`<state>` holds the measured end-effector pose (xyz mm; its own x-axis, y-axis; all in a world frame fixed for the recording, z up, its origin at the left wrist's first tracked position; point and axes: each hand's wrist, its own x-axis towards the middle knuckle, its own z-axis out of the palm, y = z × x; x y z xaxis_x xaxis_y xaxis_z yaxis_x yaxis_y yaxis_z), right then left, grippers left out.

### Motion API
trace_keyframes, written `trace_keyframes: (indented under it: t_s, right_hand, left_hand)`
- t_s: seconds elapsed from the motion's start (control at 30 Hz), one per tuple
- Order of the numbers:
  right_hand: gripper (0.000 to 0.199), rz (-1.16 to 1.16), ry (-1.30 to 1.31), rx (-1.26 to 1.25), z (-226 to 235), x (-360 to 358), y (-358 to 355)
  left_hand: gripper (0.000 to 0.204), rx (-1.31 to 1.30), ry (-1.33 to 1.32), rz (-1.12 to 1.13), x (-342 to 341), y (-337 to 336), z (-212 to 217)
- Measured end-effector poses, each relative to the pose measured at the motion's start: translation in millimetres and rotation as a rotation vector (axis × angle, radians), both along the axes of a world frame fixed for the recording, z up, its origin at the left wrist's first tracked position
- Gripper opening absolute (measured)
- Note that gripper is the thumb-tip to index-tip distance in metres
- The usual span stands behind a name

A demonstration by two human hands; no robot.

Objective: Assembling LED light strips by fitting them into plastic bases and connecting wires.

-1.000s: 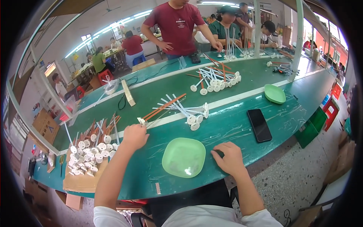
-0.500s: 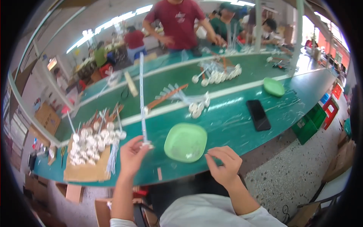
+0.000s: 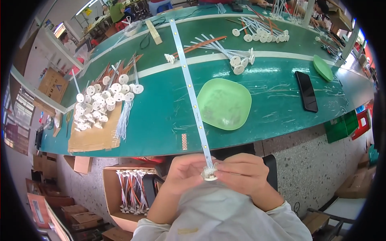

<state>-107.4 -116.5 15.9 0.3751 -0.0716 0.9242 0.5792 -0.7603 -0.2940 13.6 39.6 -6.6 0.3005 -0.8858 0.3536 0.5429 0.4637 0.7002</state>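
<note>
Close to my body, my left hand (image 3: 185, 173) and my right hand (image 3: 244, 172) meet at the round white base (image 3: 210, 175) of a long LED strip (image 3: 189, 85). Both pinch that base, the left from its left side, the right from its right. The strip, pale with small yellow LEDs, rises from my fingers over the table, leaning slightly left. Beyond my hands is a light green plate (image 3: 242, 93), partly behind the strip. Small details at the base are too fine to make out.
Left, white-based strips (image 3: 96, 100) are heaped on cardboard (image 3: 80, 142) beside thin white wires (image 3: 124, 120). More strips (image 3: 241, 60) lie beyond the plate. A black phone (image 3: 306, 91) and another green dish (image 3: 323, 67) are at right. Below stands a box (image 3: 116, 217) of strips.
My left hand has brought the LED strip toward my body and the middle. My right hand has come to its base and grips it too. The view has tilted downward.
</note>
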Motion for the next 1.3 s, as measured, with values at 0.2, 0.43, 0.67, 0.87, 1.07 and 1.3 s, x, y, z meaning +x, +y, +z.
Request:
trace_keyframes:
  t_s: [0.2, 0.43, 0.67, 0.87, 1.07, 1.3]
  right_hand:
    - [0.027, -0.058, 0.046, 0.018, -7, -3, 3]
    - [0.027, -0.161, 0.075, 0.009, -15, -2, 5]
    - [0.019, -0.061, 0.094, 0.002, -13, 1, -2]
    - [0.018, -0.074, 0.031, -0.002, -5, 6, 9]
    - [0.026, 0.028, 0.172, 0.23, 13, 11, -4]
    - [0.024, 0.054, 0.398, 0.315, 10, 25, 11]
  left_hand:
    - [0.055, 0.091, 0.059, -0.013, -2, 2, -12]
    - [0.06, 0.179, 0.081, 0.171, -7, 1, -25]
    - [0.059, 0.175, 0.026, 0.149, 0, 4, -26]
    - [0.055, 0.074, 0.003, 0.094, 7, 6, -14]
    - [0.054, 0.007, 0.091, 0.201, 24, 21, -14]
    - [0.056, -0.031, 0.057, 0.161, 31, 34, -14]
